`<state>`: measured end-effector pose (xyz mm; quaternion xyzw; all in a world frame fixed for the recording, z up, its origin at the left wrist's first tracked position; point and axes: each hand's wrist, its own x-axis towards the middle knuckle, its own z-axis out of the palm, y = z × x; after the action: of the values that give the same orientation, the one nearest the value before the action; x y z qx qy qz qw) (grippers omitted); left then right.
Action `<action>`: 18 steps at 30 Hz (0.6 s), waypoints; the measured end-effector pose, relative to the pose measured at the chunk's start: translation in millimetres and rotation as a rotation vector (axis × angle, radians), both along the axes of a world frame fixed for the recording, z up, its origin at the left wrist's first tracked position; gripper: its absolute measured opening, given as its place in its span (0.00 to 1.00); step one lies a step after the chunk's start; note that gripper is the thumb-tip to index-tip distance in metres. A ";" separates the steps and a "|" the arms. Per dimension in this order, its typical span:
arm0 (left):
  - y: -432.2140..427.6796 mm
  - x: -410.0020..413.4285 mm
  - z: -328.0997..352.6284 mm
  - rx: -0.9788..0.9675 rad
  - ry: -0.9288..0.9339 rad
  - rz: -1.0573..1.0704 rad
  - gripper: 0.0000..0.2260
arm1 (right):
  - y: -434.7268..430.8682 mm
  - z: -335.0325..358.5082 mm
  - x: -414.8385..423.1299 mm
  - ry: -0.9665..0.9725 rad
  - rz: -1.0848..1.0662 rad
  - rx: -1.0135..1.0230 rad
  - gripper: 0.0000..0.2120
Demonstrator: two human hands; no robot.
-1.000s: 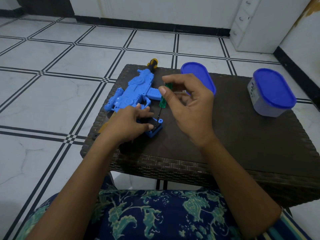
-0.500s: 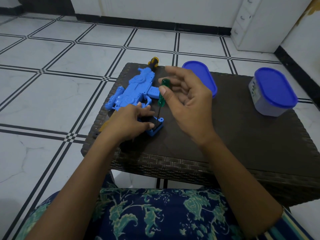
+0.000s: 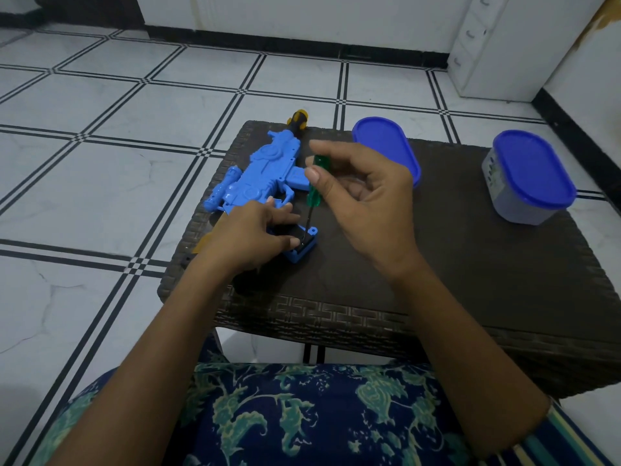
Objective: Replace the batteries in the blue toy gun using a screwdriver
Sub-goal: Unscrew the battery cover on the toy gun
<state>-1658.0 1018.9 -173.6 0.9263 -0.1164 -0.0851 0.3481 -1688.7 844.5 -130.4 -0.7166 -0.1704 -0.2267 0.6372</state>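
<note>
The blue gun [image 3: 265,176] lies flat on the left part of the wicker table [image 3: 470,264], with its grip toward the person. A yellow-and-black handle [image 3: 297,121] pokes out behind it. The left hand [image 3: 248,237] is curled over the grip, thumb and fingers holding it down. The green screwdriver [image 3: 314,183] stands nearly upright with its tip at the grip's butt end, seemingly in a screw, though that is too small to make out. The right hand [image 3: 363,203] pinches its handle between thumb and forefinger, other fingers loosely bent. Further right lie a blue lid [image 3: 386,146] and, well apart, a lidded tub [image 3: 531,176].
</note>
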 end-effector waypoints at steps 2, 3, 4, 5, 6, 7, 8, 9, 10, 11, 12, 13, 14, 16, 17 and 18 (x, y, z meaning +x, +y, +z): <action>-0.4 -0.6 0.5 -0.004 0.006 -0.001 0.20 | 1.2 -0.7 -1.2 0.013 0.031 0.015 0.10; -0.6 -0.9 0.7 -0.004 0.007 0.000 0.20 | 2.3 -0.4 -1.5 0.008 0.039 0.020 0.10; -0.9 -1.4 1.1 -0.002 0.005 0.000 0.20 | 3.2 0.0 -1.5 -0.008 0.039 0.020 0.09; -1.0 -1.6 1.1 0.000 0.002 -0.001 0.20 | 3.8 0.6 -1.3 -0.031 0.031 0.015 0.09; -1.1 -2.0 1.5 0.001 -0.002 -0.002 0.20 | 3.8 1.3 -1.1 -0.051 0.021 0.010 0.08; -1.1 -2.1 1.5 0.000 -0.005 -0.002 0.20 | 3.3 2.1 -0.7 -0.057 0.010 0.008 0.08; -1.1 -2.1 1.5 -0.003 -0.006 -0.001 0.20 | 2.2 2.8 -0.3 -0.046 0.002 0.007 0.08; -1.3 -2.0 1.4 -0.009 -0.003 0.001 0.20 | 1.2 2.9 0.3 -0.028 -0.001 0.005 0.08; -1.3 -2.0 1.4 -0.017 0.002 0.003 0.20 | 0.4 2.9 0.7 -0.012 0.003 0.003 0.08; -1.3 -1.9 1.4 -0.021 0.003 0.001 0.20 | 0.2 2.7 0.8 0.000 0.011 0.006 0.09; -1.3 -1.9 1.6 -0.018 0.000 -0.001 0.20 | 0.4 2.1 0.8 0.006 0.023 0.012 0.09; -1.2 -1.7 1.6 -0.012 -0.003 -0.003 0.20 | 1.0 1.5 0.9 0.009 0.034 0.018 0.10; -1.3 -1.8 1.9 -0.007 -0.005 -0.006 0.20 | 1.6 0.9 0.8 0.012 0.041 0.023 0.10; -1.3 -1.8 2.3 -0.005 -0.001 -0.010 0.20 | 2.2 0.6 0.6 0.025 0.058 0.040 0.10; -1.2 -1.6 2.2 -0.008 0.001 -0.009 0.20 | 2.2 0.4 0.6 0.032 0.067 0.051 0.10; -1.2 -1.4 2.2 -0.009 0.003 -0.008 0.20 | 2.1 0.6 0.9 0.037 0.075 0.059 0.10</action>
<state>-1659.4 1017.7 -171.4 0.9241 -0.1199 -0.0873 0.3522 -1687.8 846.6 -129.8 -0.6947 -0.1789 -0.1942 0.6691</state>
